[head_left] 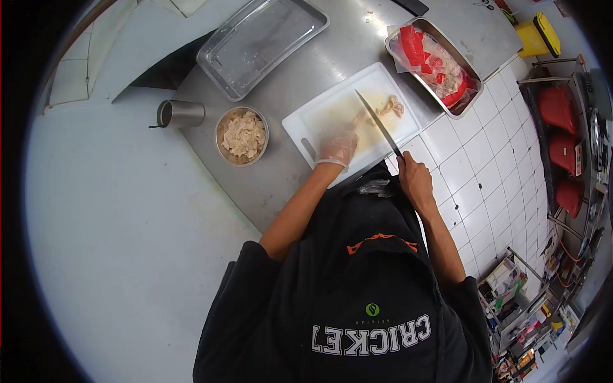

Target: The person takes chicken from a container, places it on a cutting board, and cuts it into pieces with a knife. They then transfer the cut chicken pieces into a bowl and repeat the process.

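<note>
My right hand (416,182) is bare and wrapped around the handle of a long kitchen knife (377,120). The blade points away from me, slanting over a white cutting board (308,121). My left hand (338,148), in a clear plastic glove, is over the board to the left of the blade. Its fingers are smeared by motion, so what they hold, if anything, does not show. Small pale pieces of meat (392,106) lie on the board just right of the blade. The board's surface has a yellowish wet stain around the fingers.
A round metal bowl (219,142) of pale shredded meat stands left of the board, near a metal cup (189,113). Behind is a large clear-walled tray (255,83). A metal pan (457,113) with meat and red-and-clear plastic sits at the right on the steel table (357,38).
</note>
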Action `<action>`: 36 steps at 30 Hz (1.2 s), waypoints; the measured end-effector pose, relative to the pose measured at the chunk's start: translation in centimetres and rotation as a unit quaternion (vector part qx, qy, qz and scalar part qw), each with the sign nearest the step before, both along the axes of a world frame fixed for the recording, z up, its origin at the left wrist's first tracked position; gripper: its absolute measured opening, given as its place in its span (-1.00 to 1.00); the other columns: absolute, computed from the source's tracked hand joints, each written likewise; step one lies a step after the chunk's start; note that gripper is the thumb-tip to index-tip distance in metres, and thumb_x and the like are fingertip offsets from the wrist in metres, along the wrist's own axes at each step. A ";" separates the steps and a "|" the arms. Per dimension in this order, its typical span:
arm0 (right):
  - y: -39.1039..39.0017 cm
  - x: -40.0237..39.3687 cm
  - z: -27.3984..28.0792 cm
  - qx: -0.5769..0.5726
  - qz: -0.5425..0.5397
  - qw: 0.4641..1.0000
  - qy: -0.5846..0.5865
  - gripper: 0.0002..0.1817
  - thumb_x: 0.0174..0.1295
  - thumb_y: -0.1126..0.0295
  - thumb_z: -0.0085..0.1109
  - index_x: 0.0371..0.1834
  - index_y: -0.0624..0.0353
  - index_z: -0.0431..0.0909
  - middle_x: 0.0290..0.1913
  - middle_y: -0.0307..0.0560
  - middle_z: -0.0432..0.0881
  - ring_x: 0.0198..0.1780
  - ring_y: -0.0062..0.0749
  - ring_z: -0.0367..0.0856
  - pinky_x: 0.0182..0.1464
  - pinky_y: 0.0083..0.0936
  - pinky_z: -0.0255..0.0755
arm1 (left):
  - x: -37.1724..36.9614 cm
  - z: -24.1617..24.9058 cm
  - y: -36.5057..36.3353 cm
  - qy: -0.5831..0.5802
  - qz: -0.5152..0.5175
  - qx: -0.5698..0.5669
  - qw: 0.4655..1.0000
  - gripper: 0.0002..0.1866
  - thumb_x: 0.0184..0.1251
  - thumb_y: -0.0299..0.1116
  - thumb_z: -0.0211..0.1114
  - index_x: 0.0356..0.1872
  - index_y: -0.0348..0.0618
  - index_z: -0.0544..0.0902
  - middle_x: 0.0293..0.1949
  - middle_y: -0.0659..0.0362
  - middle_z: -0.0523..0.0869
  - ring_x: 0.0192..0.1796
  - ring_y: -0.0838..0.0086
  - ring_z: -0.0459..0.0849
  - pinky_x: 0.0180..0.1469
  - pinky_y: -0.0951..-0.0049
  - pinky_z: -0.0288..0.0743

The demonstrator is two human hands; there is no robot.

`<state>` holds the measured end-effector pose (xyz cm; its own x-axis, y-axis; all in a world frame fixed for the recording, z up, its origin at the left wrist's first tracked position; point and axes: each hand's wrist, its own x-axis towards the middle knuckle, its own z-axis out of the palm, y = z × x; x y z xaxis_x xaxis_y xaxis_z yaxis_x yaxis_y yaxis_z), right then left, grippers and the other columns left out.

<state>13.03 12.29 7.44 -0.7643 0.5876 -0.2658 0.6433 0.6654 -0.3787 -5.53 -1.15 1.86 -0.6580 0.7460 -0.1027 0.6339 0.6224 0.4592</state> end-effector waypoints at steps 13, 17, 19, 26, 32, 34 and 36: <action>-0.5 0.6 -1.3 -0.004 0.014 1.000 0.002 -0.78 0.46 0.26 0.02 -0.24 0.19 0.40 -0.63 0.26 0.56 -0.52 0.33 0.57 -0.48 0.11 0.43 | 2.5 -1.6 -2.2 0.061 -0.003 0.037 0.997 -0.72 0.35 -0.21 0.16 0.00 -0.01 0.64 -0.10 0.08 0.69 -0.05 0.11 0.62 -0.07 -0.02 0.42; -0.5 0.9 -1.7 -0.045 0.035 0.998 0.002 -0.78 0.46 0.27 0.02 -0.23 0.21 0.40 -0.62 0.27 0.56 -0.52 0.33 0.57 -0.48 0.11 0.42 | 2.5 -2.5 -2.2 0.084 -0.011 0.044 0.995 -0.73 0.35 -0.14 0.17 -0.10 -0.02 0.70 -0.20 0.06 0.71 -0.06 0.12 0.62 -0.06 -0.03 0.43; -0.3 0.9 -1.8 -0.048 0.036 0.998 -0.010 -0.78 0.46 0.26 0.02 -0.21 0.20 0.40 -0.62 0.28 0.56 -0.52 0.33 0.58 -0.48 0.13 0.43 | 2.5 -1.0 -2.0 0.042 0.000 0.013 0.999 -0.71 0.37 -0.11 0.17 -0.16 -0.04 0.73 -0.23 0.03 0.73 -0.07 0.08 0.64 -0.04 -0.04 0.45; -0.6 -0.1 -2.5 -0.032 0.004 0.999 -0.003 -0.78 0.44 0.23 0.05 -0.14 0.17 0.47 -0.62 0.26 0.58 -0.53 0.28 0.61 -0.46 0.14 0.46 | 0.7 2.5 0.4 -0.198 0.114 -0.152 0.962 -0.59 0.39 -0.03 0.16 -0.05 -0.15 0.71 -0.17 -0.09 0.76 -0.06 0.00 0.71 -0.03 -0.01 0.53; -3.0 -0.3 -3.6 -0.101 -0.053 0.988 -0.106 -0.70 0.26 0.28 0.17 0.04 0.07 0.55 -0.30 0.12 0.72 -0.28 0.04 0.74 -0.28 0.03 0.58 | -2.2 -7.7 0.0 0.093 -0.161 0.106 0.977 -0.73 0.27 -0.24 0.30 -0.08 -0.13 0.62 0.02 0.00 0.66 0.08 0.07 0.59 0.20 0.01 0.35; -3.9 0.2 -4.1 -0.092 -0.044 0.993 -0.055 -0.59 0.02 0.39 0.37 0.01 0.00 0.62 -0.20 0.05 0.73 -0.13 0.00 0.73 -0.15 -0.02 0.58 | -3.1 -7.3 2.0 0.086 -0.217 -0.126 0.964 -0.76 0.32 -0.23 0.24 -0.11 -0.10 0.68 -0.09 0.03 0.71 0.03 0.10 0.64 0.17 0.04 0.39; -4.0 -0.4 -5.0 -0.089 -0.036 0.994 -0.047 -0.62 0.07 0.34 0.29 0.02 0.04 0.59 -0.31 0.07 0.71 -0.21 0.03 0.73 -0.21 -0.01 0.59 | -5.6 -12.4 1.6 0.142 -0.289 -0.007 0.947 -0.80 0.26 -0.30 0.17 -0.36 -0.11 0.73 -0.37 0.02 0.74 -0.28 0.13 0.70 -0.14 0.04 0.50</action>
<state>12.65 8.29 2.39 -0.6891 0.5770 -0.4384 0.7246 0.5448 -0.4220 -11.12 0.43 -10.54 -0.1432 0.9897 0.0053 0.9670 0.1388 0.2136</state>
